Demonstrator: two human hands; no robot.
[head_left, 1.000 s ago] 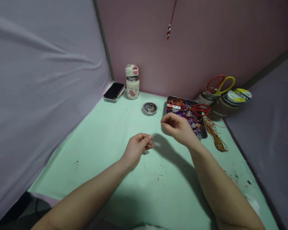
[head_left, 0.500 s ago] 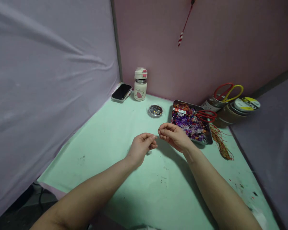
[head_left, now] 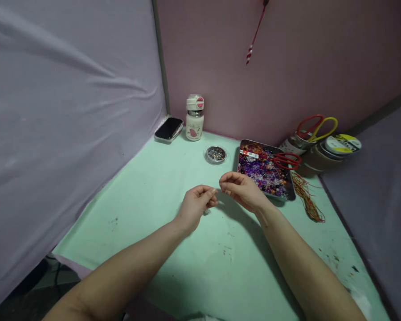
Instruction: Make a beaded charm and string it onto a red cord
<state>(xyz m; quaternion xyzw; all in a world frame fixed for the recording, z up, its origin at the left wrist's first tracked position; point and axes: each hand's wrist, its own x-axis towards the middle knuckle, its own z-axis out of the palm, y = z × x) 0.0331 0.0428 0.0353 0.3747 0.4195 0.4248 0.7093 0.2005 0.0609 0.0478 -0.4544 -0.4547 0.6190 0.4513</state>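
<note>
Above the middle of the pale green tabletop, my left hand is closed in a pinch, thumb against index finger. What it pinches is too small to make out. A small shiny greyish thing shows just under that hand; whether it hangs or lies on the cloth I cannot tell. My right hand is also pinched, its fingertips close to those of the left. Anything between them is too small to name. Just behind the right hand lies a metal tray full of purple, clear, orange and dark beads.
Red-handled scissors rest on the tray. Beyond stand a jar with red and yellow scissors and a jar under a labelled spool. Coloured cords, a round clear case, a bottle and a phone lie around.
My right hand has come down and left from beside the tray, closing its fingertips near my left hand. The left hand keeps its pinch. The view has shifted slightly.
</note>
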